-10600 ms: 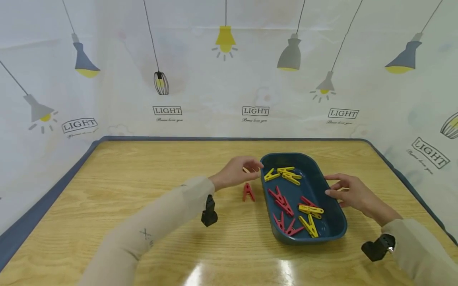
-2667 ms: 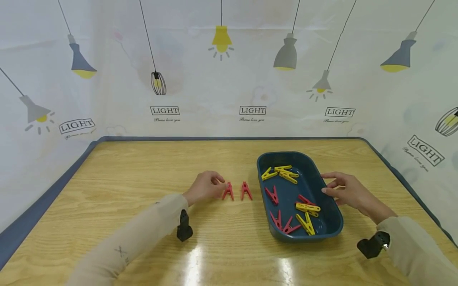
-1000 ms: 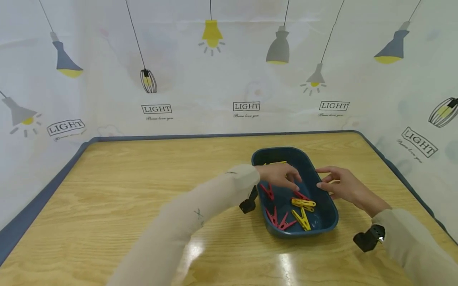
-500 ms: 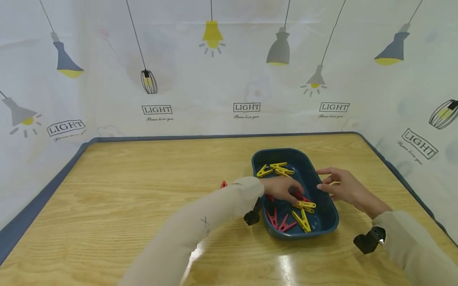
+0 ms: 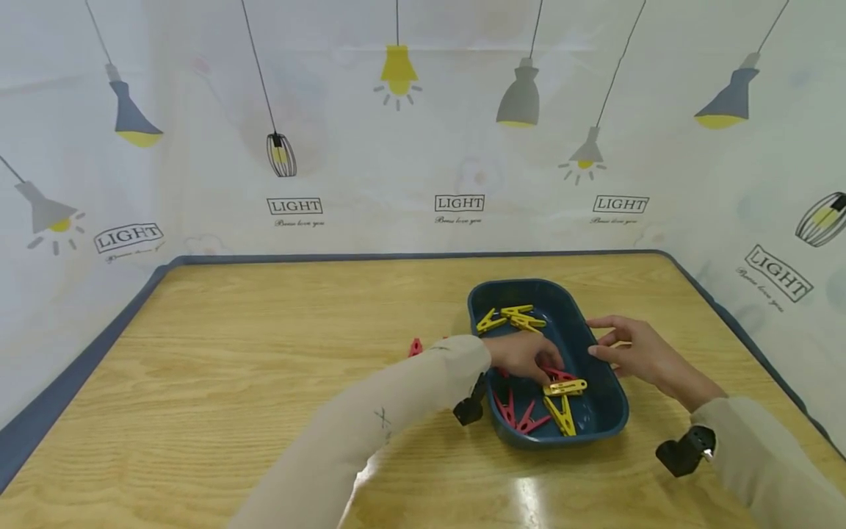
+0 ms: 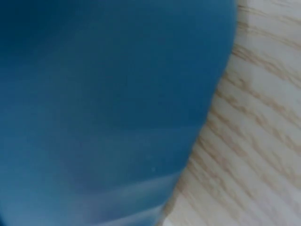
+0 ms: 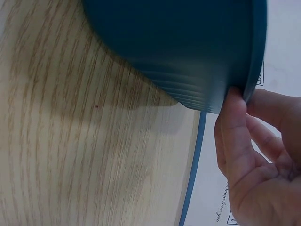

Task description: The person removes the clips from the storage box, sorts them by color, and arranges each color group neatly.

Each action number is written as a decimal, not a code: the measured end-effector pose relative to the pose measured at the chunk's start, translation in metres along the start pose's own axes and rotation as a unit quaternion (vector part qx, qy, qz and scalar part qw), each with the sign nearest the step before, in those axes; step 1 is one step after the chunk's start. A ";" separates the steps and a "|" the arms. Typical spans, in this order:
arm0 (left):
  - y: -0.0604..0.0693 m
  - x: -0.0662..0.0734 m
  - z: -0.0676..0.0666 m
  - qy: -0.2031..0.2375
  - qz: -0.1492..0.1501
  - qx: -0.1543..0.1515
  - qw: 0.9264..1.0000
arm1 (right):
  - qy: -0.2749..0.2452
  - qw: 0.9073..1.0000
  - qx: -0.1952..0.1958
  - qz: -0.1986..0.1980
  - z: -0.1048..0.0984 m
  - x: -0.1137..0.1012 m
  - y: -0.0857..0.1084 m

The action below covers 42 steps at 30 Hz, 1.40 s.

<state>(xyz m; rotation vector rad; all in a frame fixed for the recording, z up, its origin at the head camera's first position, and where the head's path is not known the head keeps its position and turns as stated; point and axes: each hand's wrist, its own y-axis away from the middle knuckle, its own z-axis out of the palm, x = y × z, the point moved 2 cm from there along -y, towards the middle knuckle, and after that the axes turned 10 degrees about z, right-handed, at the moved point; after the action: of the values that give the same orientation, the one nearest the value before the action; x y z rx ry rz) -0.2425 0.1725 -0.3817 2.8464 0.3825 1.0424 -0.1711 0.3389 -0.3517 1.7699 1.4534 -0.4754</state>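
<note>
A dark blue plastic tub point(image 5: 562, 442) holds several red and yellow clothespins. My left hand point(image 5: 525, 354) reaches inside it, thumb and finger pinching a red clothespin point(image 5: 560, 375) beside a yellow clothespin point(image 5: 566, 387). My right hand point(image 5: 637, 353) holds the tub's right rim; the right wrist view shows thumb and fingers at that edge. Yellow clothespins point(image 5: 522, 321) lie at the tub's far end, red clothespins point(image 5: 531, 422) and another yellow clothespin point(image 5: 563, 416) at the near end. Only the tub's outer wall point(image 6: 117, 94) and table appear in the left wrist view.
On the wooden table point(image 5: 264, 353), left of the tub, a red clothespin point(image 5: 415, 347) shows partly behind my left sleeve point(image 5: 396, 411). A printed curtain point(image 5: 370, 162) with lamp drawings encloses the table's back and sides.
Two red clothespins were set on the table left of the tub earlier. My left hand then moved into the tub and down to the red clothespin. My right hand stays at the rim.
</note>
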 end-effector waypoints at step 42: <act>0.002 -0.001 -0.003 0.028 -0.020 0.000 0.999 | -0.001 1.000 0.004 -0.010 -0.001 -0.001 0.001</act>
<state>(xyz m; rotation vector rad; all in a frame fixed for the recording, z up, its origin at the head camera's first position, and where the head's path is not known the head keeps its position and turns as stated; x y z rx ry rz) -0.2442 0.1702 -0.3797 2.8025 0.4409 1.1153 -0.1706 0.3387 -0.3504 1.7625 1.4713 -0.4932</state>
